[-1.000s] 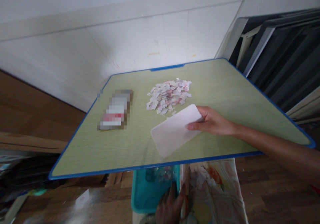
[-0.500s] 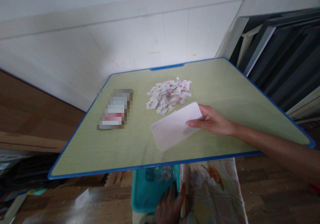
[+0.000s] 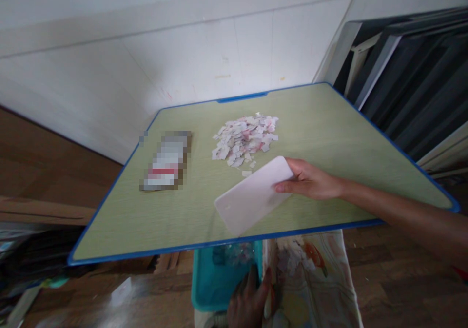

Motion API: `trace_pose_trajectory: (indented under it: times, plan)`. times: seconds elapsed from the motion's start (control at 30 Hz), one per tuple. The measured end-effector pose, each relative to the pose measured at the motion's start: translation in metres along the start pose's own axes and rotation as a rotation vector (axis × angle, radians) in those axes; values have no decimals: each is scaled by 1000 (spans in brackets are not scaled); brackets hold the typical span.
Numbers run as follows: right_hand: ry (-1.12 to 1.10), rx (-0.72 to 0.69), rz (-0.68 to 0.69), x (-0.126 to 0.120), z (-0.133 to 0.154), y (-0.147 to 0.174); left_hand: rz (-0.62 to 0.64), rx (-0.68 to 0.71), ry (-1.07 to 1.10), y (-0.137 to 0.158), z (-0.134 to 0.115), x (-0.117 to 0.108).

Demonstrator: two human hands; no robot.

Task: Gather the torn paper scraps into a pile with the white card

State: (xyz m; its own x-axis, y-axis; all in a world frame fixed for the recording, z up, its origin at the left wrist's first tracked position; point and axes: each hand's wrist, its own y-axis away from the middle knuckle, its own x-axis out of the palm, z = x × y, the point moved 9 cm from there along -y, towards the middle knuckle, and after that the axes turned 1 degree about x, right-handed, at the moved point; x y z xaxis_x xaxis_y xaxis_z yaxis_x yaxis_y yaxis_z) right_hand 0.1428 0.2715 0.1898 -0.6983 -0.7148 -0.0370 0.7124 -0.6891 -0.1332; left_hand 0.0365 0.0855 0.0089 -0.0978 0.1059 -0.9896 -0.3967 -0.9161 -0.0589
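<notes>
My right hand (image 3: 309,179) is closed on one end of a flat white plastic board (image 3: 252,196) with rounded corners and a small hole. The board is tilted over the table's near part, in front of a heap of torn paper scraps (image 3: 244,140). A few scraps lie loose by the board's upper edge. Below the table edge, my left hand (image 3: 246,301) is at the right wall of a teal plastic tray (image 3: 215,281), fingers inside and thumb outside. Clear plastic and pale bits show in the tray, partly hidden under the table.
The green table (image 3: 329,133) has a blue rim. A blurred-out flat packet (image 3: 166,160) lies on its left. Patterned cloth (image 3: 321,294) with more paper scraps hangs below. Dark panels (image 3: 420,69) lean at the right, cardboard (image 3: 47,167) stands left, and a white wall is behind.
The white board has moved down and slightly left, toward the table's near edge, away from the heap. Some scraps show loose between them. My left hand stays at the tray.
</notes>
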Motion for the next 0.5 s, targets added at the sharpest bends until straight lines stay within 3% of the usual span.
trace_pose_trajectory:
  times: [0.07,0.2,0.27,0.37,0.5]
  plan:
    - [47,-33,-99,-13,3,-1,-24,-3,7,0,0,-2]
    - [231,-112,-488,-59,15,5,13,-21,29,0,2,1]
    - [288,-105,-611,-75,17,10,33,-23,39,-1,2,1]
    - [329,-84,-692,-89,18,16,66,-20,26,-2,1,2]
    - [390,-64,-675,-88,20,17,89,-18,14,-3,0,2]
